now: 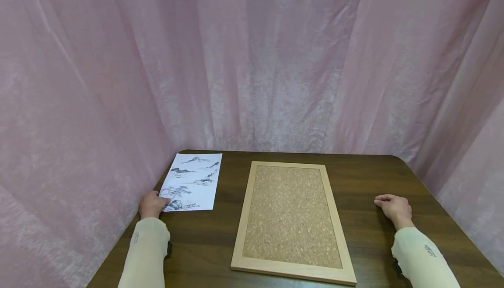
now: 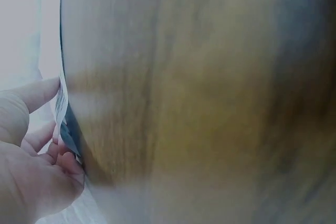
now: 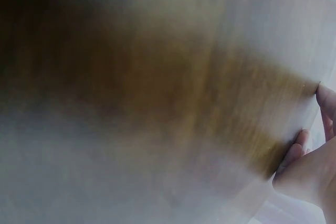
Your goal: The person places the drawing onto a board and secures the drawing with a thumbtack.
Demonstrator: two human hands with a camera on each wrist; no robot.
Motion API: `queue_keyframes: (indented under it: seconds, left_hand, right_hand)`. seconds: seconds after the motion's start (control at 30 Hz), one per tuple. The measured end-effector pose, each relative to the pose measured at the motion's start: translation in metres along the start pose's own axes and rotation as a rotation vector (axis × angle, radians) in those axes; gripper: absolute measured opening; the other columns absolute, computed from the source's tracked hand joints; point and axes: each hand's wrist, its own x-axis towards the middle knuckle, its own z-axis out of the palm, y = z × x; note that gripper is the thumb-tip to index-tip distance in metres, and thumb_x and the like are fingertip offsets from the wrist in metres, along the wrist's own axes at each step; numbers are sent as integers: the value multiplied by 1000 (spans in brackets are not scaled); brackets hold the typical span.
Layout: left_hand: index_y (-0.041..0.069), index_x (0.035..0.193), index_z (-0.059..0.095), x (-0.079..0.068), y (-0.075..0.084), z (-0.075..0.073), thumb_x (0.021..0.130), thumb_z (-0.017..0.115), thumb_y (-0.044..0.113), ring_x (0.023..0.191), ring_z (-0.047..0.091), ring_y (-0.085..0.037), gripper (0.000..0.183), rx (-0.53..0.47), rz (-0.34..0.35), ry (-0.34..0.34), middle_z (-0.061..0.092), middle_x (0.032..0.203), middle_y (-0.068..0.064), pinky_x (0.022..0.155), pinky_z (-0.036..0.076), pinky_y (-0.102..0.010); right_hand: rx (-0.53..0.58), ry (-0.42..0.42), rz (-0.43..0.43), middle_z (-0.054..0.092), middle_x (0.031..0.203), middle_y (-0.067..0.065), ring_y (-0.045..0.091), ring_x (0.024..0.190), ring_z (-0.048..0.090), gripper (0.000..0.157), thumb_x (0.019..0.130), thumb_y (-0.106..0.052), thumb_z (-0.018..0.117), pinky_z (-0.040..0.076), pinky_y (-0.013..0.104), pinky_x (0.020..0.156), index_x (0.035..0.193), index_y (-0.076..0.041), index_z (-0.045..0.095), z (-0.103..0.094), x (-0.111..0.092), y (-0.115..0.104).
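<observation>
A white sheet of paper printed with an ink landscape painting (image 1: 198, 180) lies at the far left of the table. My left hand (image 1: 151, 204) pinches its near left corner, thumb on top. In the left wrist view the sheet's edge (image 2: 62, 95) runs between the thumb (image 2: 42, 93) and the curled fingers. Over on the right side, my right hand (image 1: 395, 208) rests on the tabletop with loosely bent fingers and holds nothing. The right wrist view shows its fingertips (image 3: 300, 139) at the table surface.
A cork board in a light wooden frame (image 1: 291, 218) lies flat near the middle, between my hands. The dark brown wooden table (image 1: 366, 174) has rounded far corners. Pink curtains (image 1: 275, 60) hang behind it and along both sides.
</observation>
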Motion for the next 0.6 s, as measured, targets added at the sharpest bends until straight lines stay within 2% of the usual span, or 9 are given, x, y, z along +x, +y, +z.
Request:
queue_keyframes:
  seconds: [0.17, 0.27, 0.47, 0.6]
  left_hand:
    - [-20, 122, 55, 0, 3, 0, 85, 69, 15, 94, 56, -45, 53, -12, -33, -31, 60, 110, -36, 87, 45, -56]
    - [-18, 124, 55, 0, 4, 1, 86, 68, 15, 99, 56, -45, 52, -7, -52, -38, 59, 115, -35, 90, 44, -57]
    - [-16, 123, 57, 2, 3, 3, 85, 65, 11, 99, 56, -45, 48, -20, -39, -27, 60, 110, -33, 88, 44, -58]
    - [-18, 129, 49, 4, 5, 2, 83, 64, 7, 105, 54, -48, 54, -72, -31, -62, 56, 119, -35, 92, 44, -58]
  right_hand:
    - [-6, 6, -9, 56, 125, 34, 53, 110, 47, 28, 97, -23, 63, 34, 59, 92, 108, 1, 72, 1, 0, 1]
    - [1, 9, -8, 56, 124, 33, 52, 110, 48, 27, 97, -23, 64, 34, 58, 92, 107, 1, 72, 1, -1, 1]
    - [-1, 8, -4, 55, 126, 34, 54, 112, 46, 27, 97, -22, 64, 32, 60, 94, 108, 1, 72, 1, -1, 0]
    - [-7, 1, -7, 54, 128, 35, 56, 114, 44, 28, 98, -22, 63, 30, 62, 96, 109, 2, 71, 0, -2, -2]
